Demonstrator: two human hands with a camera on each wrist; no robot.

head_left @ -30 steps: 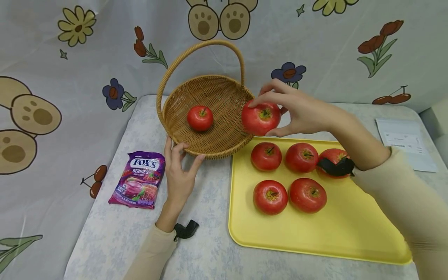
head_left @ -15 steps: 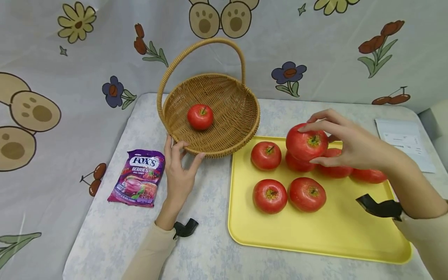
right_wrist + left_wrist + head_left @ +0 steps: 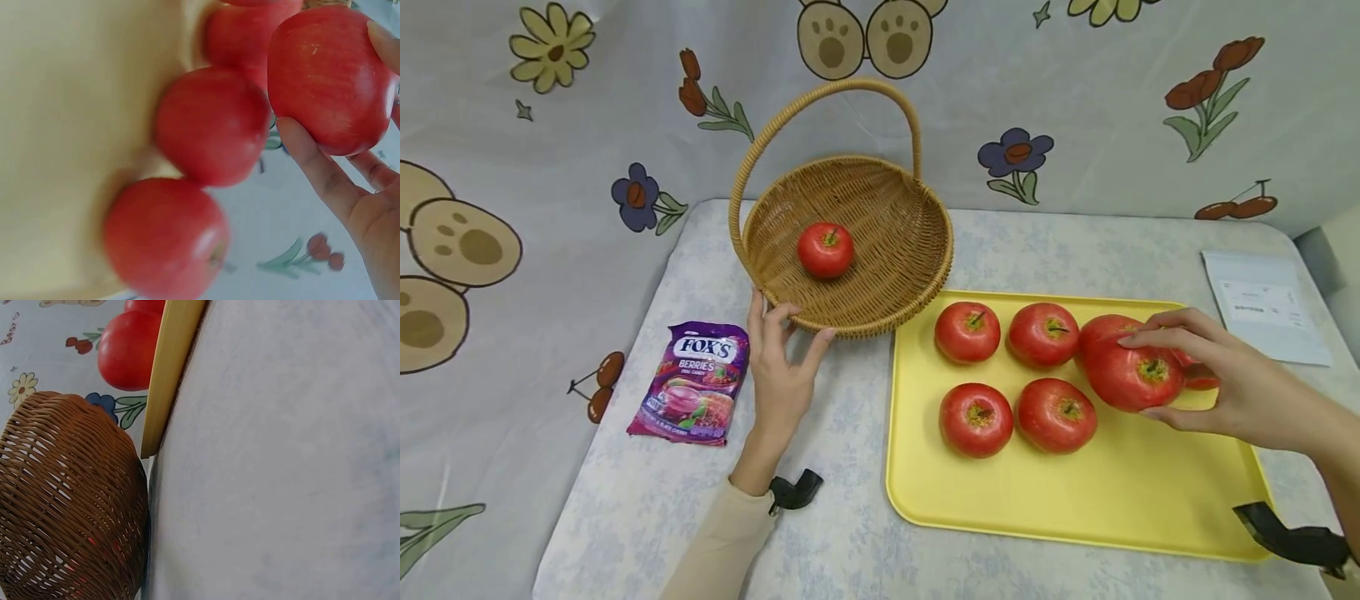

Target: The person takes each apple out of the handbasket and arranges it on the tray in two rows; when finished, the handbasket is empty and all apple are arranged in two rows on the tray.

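Observation:
In the head view my right hand grips a red apple between thumb and fingers over the right part of the yellow tray. The right wrist view shows the same held apple raised beside other apples. It partly covers the apples behind it. My left hand holds the near left rim of a wicker basket, which has an arched handle. One red apple sits inside the basket. On the tray stand several more, among them one apple at the front left.
A purple candy bag lies left of the left hand. A pale packet is at the far right of the table. Behind the table hangs a patterned cloth. The basket stands close to the tray's left back corner.
My right hand has carried its apple from beside the basket's right rim to the right and nearer, over the tray. The left hand stays at the basket; its apple has not moved.

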